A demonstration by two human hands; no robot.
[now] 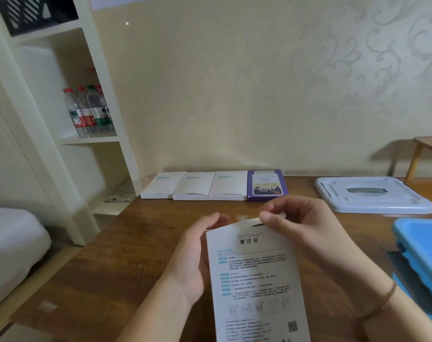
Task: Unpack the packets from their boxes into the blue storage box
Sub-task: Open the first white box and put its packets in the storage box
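Above a wooden table (141, 243), two bare hands hold a flat white box (256, 280) upright, printed side facing the viewer. The left hand (197, 257) curls around the box's left edge. The right hand (291, 218) pinches the flap at the box's top between thumb and fingers. At the table's far edge, three white boxes (194, 186) and one purple box (266, 185) lie side by side. The blue storage box (422, 245) sits at the right, with its pale lid (372, 193) lying behind it.
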